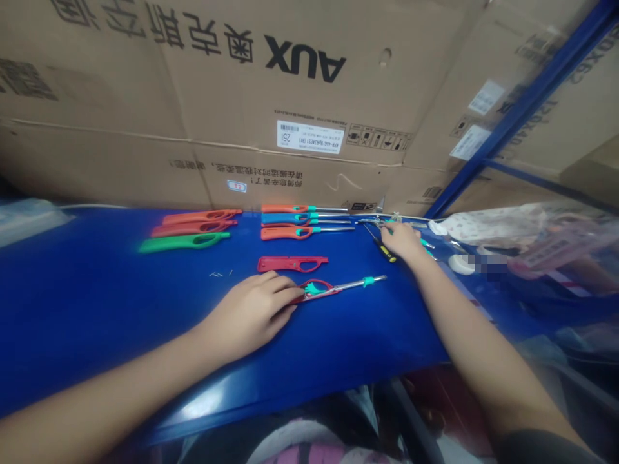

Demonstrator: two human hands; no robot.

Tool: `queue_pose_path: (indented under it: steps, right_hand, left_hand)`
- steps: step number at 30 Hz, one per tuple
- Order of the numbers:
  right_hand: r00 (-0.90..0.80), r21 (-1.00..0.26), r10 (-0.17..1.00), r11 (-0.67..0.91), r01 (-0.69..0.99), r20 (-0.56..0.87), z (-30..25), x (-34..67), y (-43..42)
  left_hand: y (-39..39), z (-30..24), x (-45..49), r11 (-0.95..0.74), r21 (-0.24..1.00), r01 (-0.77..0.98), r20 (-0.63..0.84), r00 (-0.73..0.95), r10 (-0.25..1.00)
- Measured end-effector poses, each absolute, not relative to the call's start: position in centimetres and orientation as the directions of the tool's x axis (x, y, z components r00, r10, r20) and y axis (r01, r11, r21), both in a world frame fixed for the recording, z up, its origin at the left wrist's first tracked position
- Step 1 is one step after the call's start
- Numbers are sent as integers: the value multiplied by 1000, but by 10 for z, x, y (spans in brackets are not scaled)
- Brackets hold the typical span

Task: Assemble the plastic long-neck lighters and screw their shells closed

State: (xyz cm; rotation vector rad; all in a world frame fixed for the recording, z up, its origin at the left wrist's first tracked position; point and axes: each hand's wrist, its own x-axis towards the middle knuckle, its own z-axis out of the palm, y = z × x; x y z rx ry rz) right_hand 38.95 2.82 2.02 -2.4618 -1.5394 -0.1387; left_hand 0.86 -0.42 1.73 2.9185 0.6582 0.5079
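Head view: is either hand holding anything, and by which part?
The left hand holds the red lighter by its handle; whether the right hand, among small parts, holds anything can't be told.

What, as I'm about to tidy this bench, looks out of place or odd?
Small metallic pieces, possibly screws, lie scattered loose on the blue tabletop, unlike the aligned lighters. The AUX lettering on the cardboard is upside down.

The left hand [264, 303] curls palm down, while the right hand [402, 240] extends farther forward.
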Motion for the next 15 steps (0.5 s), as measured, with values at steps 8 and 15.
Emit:
queue_pose_path:
  steps: [8,15]
  right_hand:
    - [424,-166,876,-394,904,228,13,390,33]
    - [472,-283,798,-386,878,376,21,394,27]
  left_hand:
    - [-5,19,8,-898,181,401,282,853,439]
    - [-5,19,8,-899,176,402,291,851,437]
